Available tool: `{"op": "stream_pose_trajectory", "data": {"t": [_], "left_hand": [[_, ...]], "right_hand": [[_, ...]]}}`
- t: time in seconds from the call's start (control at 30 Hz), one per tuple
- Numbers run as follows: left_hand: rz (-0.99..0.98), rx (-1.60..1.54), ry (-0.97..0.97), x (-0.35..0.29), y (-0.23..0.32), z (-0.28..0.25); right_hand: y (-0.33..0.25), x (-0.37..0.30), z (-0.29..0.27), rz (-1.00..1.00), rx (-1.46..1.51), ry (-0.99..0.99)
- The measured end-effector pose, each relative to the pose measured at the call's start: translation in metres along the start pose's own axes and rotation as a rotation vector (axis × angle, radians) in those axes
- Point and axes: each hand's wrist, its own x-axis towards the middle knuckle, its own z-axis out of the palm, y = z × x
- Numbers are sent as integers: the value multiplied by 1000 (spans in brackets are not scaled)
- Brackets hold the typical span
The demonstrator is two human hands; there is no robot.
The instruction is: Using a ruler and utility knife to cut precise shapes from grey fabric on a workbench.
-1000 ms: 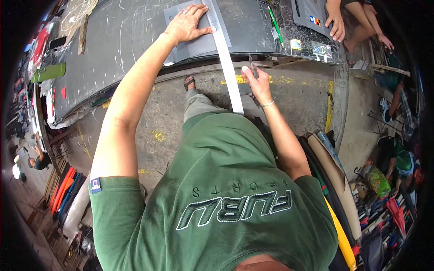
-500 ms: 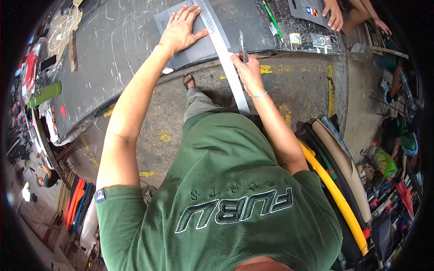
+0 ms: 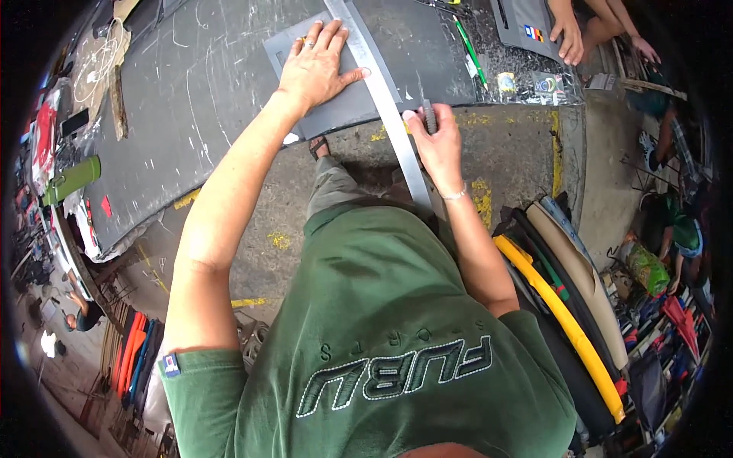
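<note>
Head view: what carries the work?
– A dark table (image 3: 191, 99). My grey sheet (image 3: 343, 98) lies flat at its near edge. The metal ruler (image 3: 397, 126) crosses the sheet and overhangs that edge toward me.

State of grip?
– My left hand (image 3: 315, 69) is flat and spread on the sheet, its thumb (image 3: 356, 75) laid on the ruler. My right hand (image 3: 439, 149) is closed around a knife (image 3: 430, 116) at the near edge, right of the ruler, point toward the far edge.

What could go wrong?
– In my judgement, three faults. Uneven pressure from my left hand could let the sheet skid. A nudge from my body on the overhanging end could swing the ruler out of line. The knife, should it ride up over the ruler, could reach my thumb.

Differences from half a second earlier?
– Left hand: same hold on sheet and ruler. Right hand: a narrow gap now separates it from the ruler, where it was almost against it. Knife: its blade shows thinner to the camera.
</note>
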Motion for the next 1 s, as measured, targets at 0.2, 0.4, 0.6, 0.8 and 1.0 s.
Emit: {"op": "stream_pose_trajectory", "data": {"t": [0.2,0.4,0.6,0.8,1.0], "left_hand": [[-13,-19,-110,11,7,-10],[-21,-36,-140,13,12,-17],[-32,-33,-206,15,18,-27],[-42,-15,-232,16,23,-29],[-45,-2,-234,17,26,-30]], "right_hand": [[-27,23,-3,-372,-85,-74],[-71,62,25,-444,-231,-152],[-72,92,43,-443,-311,-143],[-75,98,44,-428,-349,-166],[-76,99,43,-436,-363,-166]]}}
